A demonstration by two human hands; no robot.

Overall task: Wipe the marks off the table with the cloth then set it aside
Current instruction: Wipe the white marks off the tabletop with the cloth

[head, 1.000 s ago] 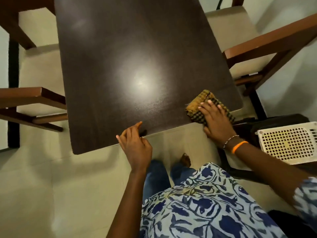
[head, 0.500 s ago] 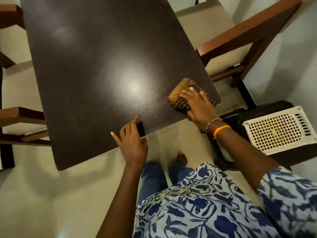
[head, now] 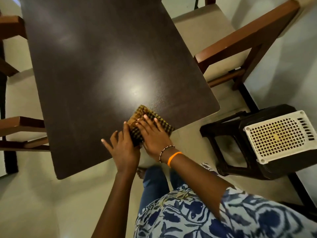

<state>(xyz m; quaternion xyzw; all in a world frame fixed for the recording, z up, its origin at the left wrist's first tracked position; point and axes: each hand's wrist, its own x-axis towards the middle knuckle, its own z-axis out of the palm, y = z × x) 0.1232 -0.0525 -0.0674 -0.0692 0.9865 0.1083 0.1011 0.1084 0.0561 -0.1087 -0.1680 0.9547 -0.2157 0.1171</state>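
Observation:
A dark brown table fills the upper middle of the head view, with a glare spot near its centre. A folded yellow-and-black checked cloth lies at the table's near edge. My right hand presses flat on top of the cloth, fingers spread. My left hand sits at the table edge right beside it, its thumb touching the cloth's left side. Part of the cloth is hidden under both hands. I see no clear marks on the tabletop.
Wooden chairs with cream seats stand on the right and on the left of the table. A dark stool with a white perforated basket is close by at the right. My legs and a foot are below the table edge.
My right hand has slid the cloth leftward along the near edge, from the right corner toward the middle. My left hand now touches the cloth. The camera view has also shifted.

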